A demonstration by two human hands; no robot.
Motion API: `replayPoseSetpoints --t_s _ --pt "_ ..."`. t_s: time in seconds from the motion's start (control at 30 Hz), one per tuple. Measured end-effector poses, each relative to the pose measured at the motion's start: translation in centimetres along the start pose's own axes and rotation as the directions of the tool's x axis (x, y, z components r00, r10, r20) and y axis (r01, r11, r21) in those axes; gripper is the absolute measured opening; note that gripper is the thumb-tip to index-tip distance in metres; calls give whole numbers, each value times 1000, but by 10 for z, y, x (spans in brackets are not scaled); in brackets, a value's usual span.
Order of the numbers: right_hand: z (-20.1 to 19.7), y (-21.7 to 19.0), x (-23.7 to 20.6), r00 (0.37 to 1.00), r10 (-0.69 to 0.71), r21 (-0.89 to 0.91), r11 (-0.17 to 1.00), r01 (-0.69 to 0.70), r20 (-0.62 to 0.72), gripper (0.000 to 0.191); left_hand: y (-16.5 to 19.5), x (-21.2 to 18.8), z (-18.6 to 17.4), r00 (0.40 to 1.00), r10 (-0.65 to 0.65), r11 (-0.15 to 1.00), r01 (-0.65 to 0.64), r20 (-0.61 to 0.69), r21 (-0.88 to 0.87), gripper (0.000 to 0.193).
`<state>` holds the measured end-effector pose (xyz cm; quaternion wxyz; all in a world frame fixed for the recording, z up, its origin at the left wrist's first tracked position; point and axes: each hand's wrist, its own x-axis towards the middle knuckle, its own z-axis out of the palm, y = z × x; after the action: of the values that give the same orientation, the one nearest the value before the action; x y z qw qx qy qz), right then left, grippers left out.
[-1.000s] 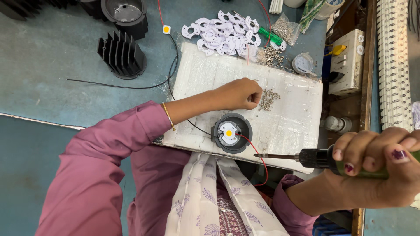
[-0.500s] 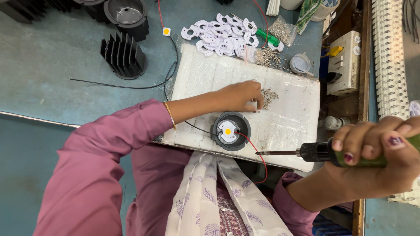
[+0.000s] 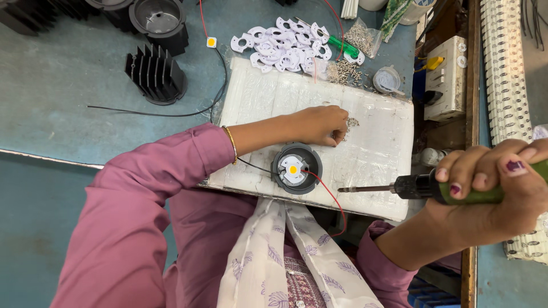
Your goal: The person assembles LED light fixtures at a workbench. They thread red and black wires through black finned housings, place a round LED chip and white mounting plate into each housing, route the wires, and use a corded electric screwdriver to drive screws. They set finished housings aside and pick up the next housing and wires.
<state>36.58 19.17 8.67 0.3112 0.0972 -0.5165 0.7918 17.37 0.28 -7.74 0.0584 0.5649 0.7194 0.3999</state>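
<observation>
My left hand (image 3: 317,125) rests on a white foam pad (image 3: 377,154), its fingertips pinched at a small pile of tiny screws (image 3: 352,122). Just below it sits a round black lamp housing (image 3: 297,169) with a white holder and a yellow LED chip in its middle; a red wire and a black wire run from it. My right hand (image 3: 491,191) is raised at the right, closed around a green-handled electric screwdriver (image 3: 422,187) whose bit points left toward the housing, a short gap away.
Several white plastic holders (image 3: 285,45) lie heaped at the back of the blue table. Black finned heat sinks (image 3: 154,74) and another housing (image 3: 160,20) stand at the back left. A switch box (image 3: 448,77), a small cup (image 3: 388,80) and more screws (image 3: 345,69) lie at the right.
My left hand has stayed at the screw pile, its fingers closing into a pinch. My right hand with the screwdriver has lifted slightly and drifted right.
</observation>
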Motion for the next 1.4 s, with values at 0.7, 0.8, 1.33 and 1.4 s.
replayPoseSetpoints --t_s 0.7,0.8,1.33,1.4 --pt "9 28 44 996 -73 79 995 68 54 23 144 -69 -95 964 -237 926 188 -117 -326 29" --pt "24 31 42 996 -67 94 994 61 63 23 144 -76 -96 962 -236 924 178 -139 -340 30" --pt "77 50 39 986 -14 142 990 -10 165 7 137 -99 -102 944 -245 964 213 -221 -161 41" --pt "81 56 43 980 -14 96 995 -5 197 8 136 -100 -102 943 -279 953 250 -181 -169 40"
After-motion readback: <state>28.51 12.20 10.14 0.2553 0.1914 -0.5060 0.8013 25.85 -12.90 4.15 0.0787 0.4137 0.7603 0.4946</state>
